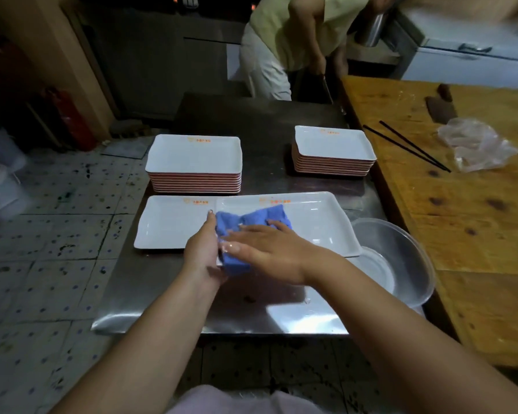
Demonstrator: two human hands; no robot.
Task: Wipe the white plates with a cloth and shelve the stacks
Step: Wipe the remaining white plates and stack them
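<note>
Pressing a folded blue cloth (pixel 251 225) flat-fingered with the right hand (pixel 269 249) onto a white rectangular plate (pixel 317 225) on the steel worktop (pixel 168 312) | left hand (pixel 201 249) gripping that plate's near-left edge beside the cloth | second single plate (pixel 168 225) overlapped just left | two white plate stacks (pixel 195 162) (pixel 332 150) behind the cloth | clear plastic basin (pixel 401 258) right of it

Two plate stacks (pixel 194 162) (pixel 333 150), two loose plates (pixel 165 222) (pixel 317 216), one cloth (pixel 251 222), one basin (pixel 401 258).

The blue cloth (pixel 253 231) is partly hidden under both hands. The person at the back (pixel 293 43) is cut off at the top edge. The orange writing on the plates (pixel 201 140) is too small to read.
</note>
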